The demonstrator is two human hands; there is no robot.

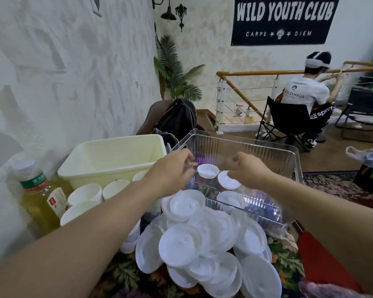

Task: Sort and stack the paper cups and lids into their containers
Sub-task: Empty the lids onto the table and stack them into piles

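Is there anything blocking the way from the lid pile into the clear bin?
Nothing visible blocks it. The lid pile lies against the clear bin's open near side; both hands, left and right, reach inside.

bottle (36, 190) of yellow drink, green label, white cap, left of the fingers | black backpack (179, 119) beyond them; palm plant (172, 69) farther back | seated person (306, 93) in folding chair (282, 123) far right; black banner (282, 18) on wall above
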